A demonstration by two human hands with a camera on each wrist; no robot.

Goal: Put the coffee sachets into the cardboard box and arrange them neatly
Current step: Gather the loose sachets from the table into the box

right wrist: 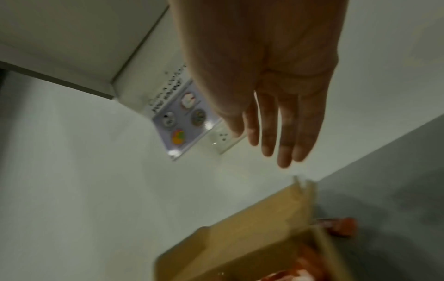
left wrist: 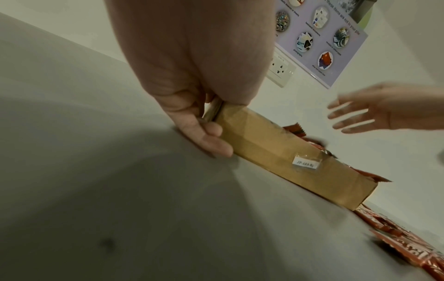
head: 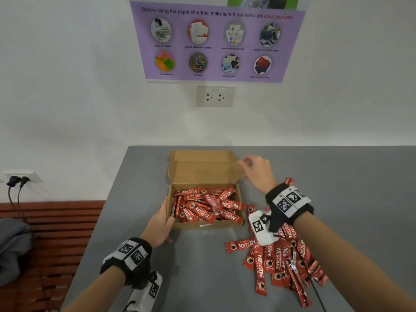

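Even, soft indoor light fills our head view, where the poster (head: 217, 41) reads sharply at centre while the right hand (head: 256, 172) smears with motion blur. We see both wrist views dimmer and greenish, the left hand (left wrist: 192, 76) casting a broad dark shadow across the grey table (left wrist: 72, 190). Wide-angle distortion bends the wall lines, and glare spots dot the poster in our blurred right wrist view.
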